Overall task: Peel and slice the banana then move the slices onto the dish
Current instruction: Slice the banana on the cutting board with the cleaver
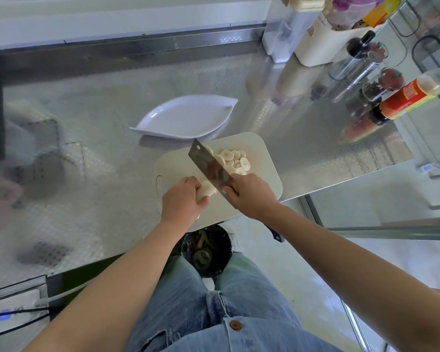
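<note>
Right grip (249, 195) on one cleaver (208, 165), one dish (186, 118)

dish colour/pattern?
White, with fine ribbing along the rim of the leaf-shaped dish; it shows best in the head view.

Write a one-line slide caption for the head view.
Right hand cleaver slicing left-held banana; slices on board, dish empty.

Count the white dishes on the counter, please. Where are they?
1. The single white dish, leaf-shaped and with nothing on it, sits on the metal counter just beyond the cutting board. No other dish shows, though the far right corner is crowded with bottles and containers.
</note>
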### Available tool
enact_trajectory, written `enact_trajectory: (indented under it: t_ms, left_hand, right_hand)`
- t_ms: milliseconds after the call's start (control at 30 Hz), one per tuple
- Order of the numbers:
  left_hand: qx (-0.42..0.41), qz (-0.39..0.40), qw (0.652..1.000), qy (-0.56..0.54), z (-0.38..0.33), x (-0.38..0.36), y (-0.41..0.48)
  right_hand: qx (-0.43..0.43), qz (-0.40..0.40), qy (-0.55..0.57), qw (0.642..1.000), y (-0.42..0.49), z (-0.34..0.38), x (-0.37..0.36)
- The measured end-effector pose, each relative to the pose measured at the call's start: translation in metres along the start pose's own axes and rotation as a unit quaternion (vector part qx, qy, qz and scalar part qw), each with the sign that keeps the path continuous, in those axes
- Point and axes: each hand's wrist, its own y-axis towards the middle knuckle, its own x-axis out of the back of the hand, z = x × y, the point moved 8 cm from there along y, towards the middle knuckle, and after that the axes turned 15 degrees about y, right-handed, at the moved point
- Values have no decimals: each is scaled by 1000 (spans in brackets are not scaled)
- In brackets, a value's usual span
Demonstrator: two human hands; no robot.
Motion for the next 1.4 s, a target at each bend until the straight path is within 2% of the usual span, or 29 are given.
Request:
enact_trajectory:
  t_ms: [600,900,1400]
  left_hand:
    - [5,-3,999,-33,2,-2,0]
    - [-6,-1,1000,-5,1,-1,1]
    - [-5,-1,1000,-18,1,-1,2]
  right_hand:
    - [-17,35,-14,999,6,-5,-37]
    - [-1,-12,10,1000,4,-1,-7]
    - [0,31,1,1000,4,-4,-25]
